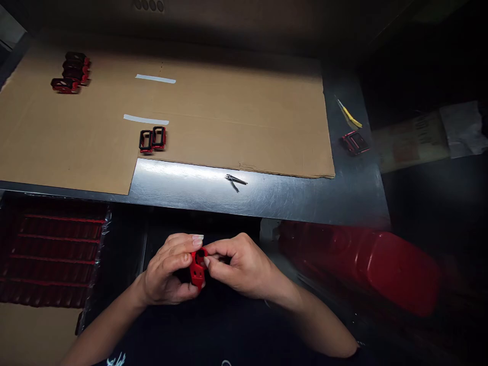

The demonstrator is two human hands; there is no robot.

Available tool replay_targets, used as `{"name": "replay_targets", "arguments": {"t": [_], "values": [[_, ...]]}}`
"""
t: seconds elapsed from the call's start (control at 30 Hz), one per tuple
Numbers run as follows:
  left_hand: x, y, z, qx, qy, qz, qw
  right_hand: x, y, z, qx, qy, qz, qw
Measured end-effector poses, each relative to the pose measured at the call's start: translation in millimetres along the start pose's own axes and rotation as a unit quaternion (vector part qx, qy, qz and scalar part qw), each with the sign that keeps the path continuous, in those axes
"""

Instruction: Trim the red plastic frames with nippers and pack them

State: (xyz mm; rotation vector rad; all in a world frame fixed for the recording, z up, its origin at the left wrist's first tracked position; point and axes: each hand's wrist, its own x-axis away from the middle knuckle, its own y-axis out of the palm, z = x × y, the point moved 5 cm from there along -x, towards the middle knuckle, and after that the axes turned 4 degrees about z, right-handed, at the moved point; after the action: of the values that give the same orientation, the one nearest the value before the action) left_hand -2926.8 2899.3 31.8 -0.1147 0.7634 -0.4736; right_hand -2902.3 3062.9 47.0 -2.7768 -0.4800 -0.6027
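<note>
Both my hands meet below the front edge of the metal table, over my lap. My left hand (pixel 170 272) is closed around a small red plastic part (pixel 197 269), fingers curled over its top and thumb under it. My right hand (pixel 238 264) pinches at the right side of the same part with thumb and fingertips pressed together. What those fingertips pinch is too small to see.
A cardboard sheet (pixel 229 117) covers most of the metal table (pixel 267 195). On it lie two red-black frames (pixel 152 139) and a stack of them (pixel 72 72) at far left. Small metal pins (pixel 235 180), another frame (pixel 355 142), a yellow tool (pixel 351 116). Red tray (pixel 53 251) left, red bin (pixel 362 264) right.
</note>
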Motion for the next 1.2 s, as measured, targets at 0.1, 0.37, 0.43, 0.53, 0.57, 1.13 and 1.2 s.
{"name": "replay_targets", "arguments": {"t": [0.1,0.37,0.43,0.53,0.57,1.13,1.2], "values": [[-0.1,-0.9,0.0,-0.012,-0.002,0.002,1.000,0.1,-0.9,1.1,0.000,0.000,-0.016,1.000],[1.8,-1.4,2.1,-0.030,0.016,-0.011,0.999,-3.3,2.0,2.9,0.001,0.018,0.021,1.000],[2.8,-1.2,2.6,-0.038,0.024,-0.012,0.999,-4.8,4.2,3.8,0.003,0.027,0.043,0.999],[3.8,-1.7,2.3,-0.052,0.023,-0.009,0.998,-5.6,6.4,4.0,0.002,0.033,0.048,0.998],[3.9,-2.0,2.2,-0.054,0.021,-0.007,0.998,-5.4,6.4,3.6,-0.001,0.033,0.039,0.999],[3.8,-3.1,2.1,-0.042,0.021,-0.011,0.999,-6.6,3.5,0.7,0.006,0.026,0.020,0.999],[4.0,-2.8,2.0,-0.042,0.021,-0.015,0.999,-6.2,1.6,-1.2,0.010,0.017,-0.003,1.000]]}}
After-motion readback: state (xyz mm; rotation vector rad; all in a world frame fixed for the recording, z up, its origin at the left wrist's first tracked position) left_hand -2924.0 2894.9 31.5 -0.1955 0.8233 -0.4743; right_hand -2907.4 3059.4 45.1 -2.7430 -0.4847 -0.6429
